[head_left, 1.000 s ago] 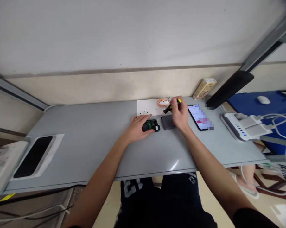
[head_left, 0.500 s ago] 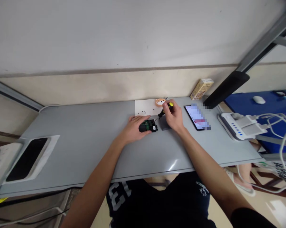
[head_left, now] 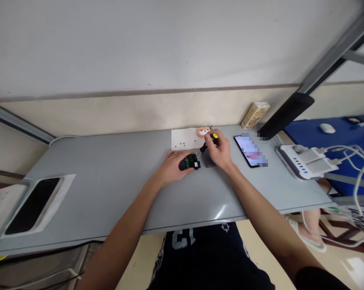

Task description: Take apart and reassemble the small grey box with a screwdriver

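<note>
My left hand (head_left: pixel 173 167) grips a small black device (head_left: pixel 188 162) with a bare green circuit board, its fingers along the far side and thumb along the near side. In my right hand (head_left: pixel 220 151) is a black-and-yellow screwdriver (head_left: pixel 204 147), tilted with its thin shaft reaching the device's right end. Whether the tip sits in a screw is too small to tell. Beneath my right hand lies a dark grey flat block (head_left: pixel 208 162), partly covered. Just behind the device, a white sheet (head_left: pixel 177 136) carries several tiny dark pieces that look like screws.
An orange bear-faced item (head_left: pixel 203 131) lies on the sheet. To the right are a lit phone (head_left: pixel 250 151), a carton (head_left: pixel 254 115), a black cylinder (head_left: pixel 286 117) and a power strip (head_left: pixel 296 161) with cables. A dark phone (head_left: pixel 33 205) rests at far left on the desk (head_left: pixel 109 181).
The device and my left hand have shifted slightly right. My right hand keeps the screwdriver at the device, a little lower and further left. The camera view has moved slightly.
</note>
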A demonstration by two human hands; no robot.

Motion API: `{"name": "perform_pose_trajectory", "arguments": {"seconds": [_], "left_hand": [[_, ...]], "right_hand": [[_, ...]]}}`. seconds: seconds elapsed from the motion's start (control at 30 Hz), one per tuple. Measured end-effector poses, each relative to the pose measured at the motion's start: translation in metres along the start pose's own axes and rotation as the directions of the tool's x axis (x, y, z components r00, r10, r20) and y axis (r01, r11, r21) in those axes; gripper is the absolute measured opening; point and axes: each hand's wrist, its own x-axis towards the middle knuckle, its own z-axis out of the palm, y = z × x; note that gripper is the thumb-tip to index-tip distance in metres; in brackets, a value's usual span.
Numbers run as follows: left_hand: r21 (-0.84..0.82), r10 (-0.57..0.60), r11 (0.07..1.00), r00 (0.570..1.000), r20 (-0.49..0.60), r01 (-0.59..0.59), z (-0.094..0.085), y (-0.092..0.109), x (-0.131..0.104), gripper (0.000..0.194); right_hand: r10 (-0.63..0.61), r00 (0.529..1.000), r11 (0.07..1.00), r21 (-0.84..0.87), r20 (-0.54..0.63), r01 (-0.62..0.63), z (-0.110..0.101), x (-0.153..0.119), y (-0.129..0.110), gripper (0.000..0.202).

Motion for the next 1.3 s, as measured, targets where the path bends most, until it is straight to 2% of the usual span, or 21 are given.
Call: {"name": "perform_pose_trajectory", "arguments": {"seconds": [0.27,0.43,0.77,0.9,1.0,1.1,1.2,1.3], "left_hand": [[-0.018,-0.011,1.000,1.000,0.027,0.011,-0.002,0.002,0.001,0.054],[-0.046,-0.002,0.999,1.000,0.006,0.002,0.000,0.002,0.002,0.052],[-0.054,-0.004,0.999,1.000,0.000,0.004,0.000,0.003,0.002,0.042],[-0.059,0.001,0.998,1.000,-0.010,-0.001,0.001,0.002,0.002,0.042],[-0.053,-0.001,0.999,1.000,-0.014,0.001,0.001,0.002,0.002,0.042],[-0.044,-0.009,0.999,1.000,0.004,0.009,0.000,0.003,0.002,0.037],[-0.036,-0.011,0.999,1.000,0.027,0.012,-0.002,0.005,0.002,0.029],[-0.042,0.002,0.999,0.999,0.041,-0.001,-0.003,0.006,0.002,0.024]], "right_hand": [[-0.012,1.000,1.000,-0.007,0.018,0.012,0.002,-0.001,0.000,0.028],[-0.050,0.998,0.998,-0.024,0.034,0.050,0.005,-0.001,-0.005,0.028],[-0.037,0.984,0.998,0.061,0.176,0.027,0.013,0.012,-0.006,0.032],[-0.059,0.967,0.998,0.010,0.248,0.058,0.018,0.018,-0.010,0.032],[-0.080,0.972,0.996,-0.010,0.220,0.084,0.022,0.019,-0.010,0.033],[-0.041,0.986,0.999,0.029,0.160,0.037,0.023,0.017,-0.006,0.034],[-0.005,0.992,0.999,0.036,0.129,0.000,0.021,0.013,-0.001,0.035],[-0.027,0.995,1.000,-0.001,0.098,0.027,0.016,0.009,-0.001,0.033]]}}
